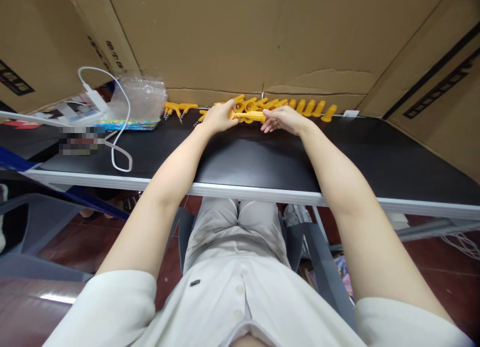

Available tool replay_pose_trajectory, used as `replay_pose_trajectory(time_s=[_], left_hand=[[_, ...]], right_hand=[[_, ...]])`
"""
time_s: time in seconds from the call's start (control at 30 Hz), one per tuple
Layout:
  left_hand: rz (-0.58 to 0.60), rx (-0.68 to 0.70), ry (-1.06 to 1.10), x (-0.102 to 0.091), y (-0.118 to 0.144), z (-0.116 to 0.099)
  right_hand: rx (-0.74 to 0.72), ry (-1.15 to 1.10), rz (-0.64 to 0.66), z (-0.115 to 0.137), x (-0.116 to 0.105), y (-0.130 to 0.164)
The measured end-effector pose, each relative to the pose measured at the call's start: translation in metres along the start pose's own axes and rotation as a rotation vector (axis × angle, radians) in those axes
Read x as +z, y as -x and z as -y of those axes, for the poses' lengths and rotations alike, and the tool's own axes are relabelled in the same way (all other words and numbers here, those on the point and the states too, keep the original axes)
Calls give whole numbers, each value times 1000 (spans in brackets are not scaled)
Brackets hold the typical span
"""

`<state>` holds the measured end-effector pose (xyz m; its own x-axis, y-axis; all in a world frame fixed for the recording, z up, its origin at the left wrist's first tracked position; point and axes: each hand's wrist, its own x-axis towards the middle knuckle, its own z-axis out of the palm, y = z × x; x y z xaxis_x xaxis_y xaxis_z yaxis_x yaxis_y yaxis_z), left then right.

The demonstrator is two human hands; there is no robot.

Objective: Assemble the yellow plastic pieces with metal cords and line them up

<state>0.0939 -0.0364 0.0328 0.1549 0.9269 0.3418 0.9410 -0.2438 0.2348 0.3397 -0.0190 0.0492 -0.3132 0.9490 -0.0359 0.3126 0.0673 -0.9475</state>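
Observation:
Between my hands, above the black table, is a yellow corkscrew [255, 116] with a twisted section at its left and a ribbed, sleeve-like part at its right. My left hand [220, 117] is closed round its left end, hiding that part. The fingers of my right hand [283, 119] pinch the right end, with the lower fingers loosely curled. Just behind my hands lie several yellow pieces, partly covered, some with round openings. To the left are yellow T-shaped handles [180, 107] with metal spirals. Several yellow sleeves [318, 108] stand in a row at the right.
Cardboard [240, 37] walls the table [243, 159] at the back and sides. On the left lie a clear plastic bag [140, 97], a white cable [129, 104] and a colourful packet [131, 124]. A small white piece [350, 113] sits beyond the sleeves.

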Motion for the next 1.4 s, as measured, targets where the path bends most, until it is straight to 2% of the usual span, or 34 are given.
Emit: replay_pose_trajectory(time_s=[0.7, 1.2, 1.4], left_hand=[[-5, -13, -34, 3, -2, 1], [8, -30, 2, 1, -1, -1], [-4, -26, -28, 2, 0, -2]], right_hand=[[19, 9, -28, -3, 3, -5], [-135, 93, -12, -8, -3, -6], [-118, 54, -40, -5, 1, -2]])
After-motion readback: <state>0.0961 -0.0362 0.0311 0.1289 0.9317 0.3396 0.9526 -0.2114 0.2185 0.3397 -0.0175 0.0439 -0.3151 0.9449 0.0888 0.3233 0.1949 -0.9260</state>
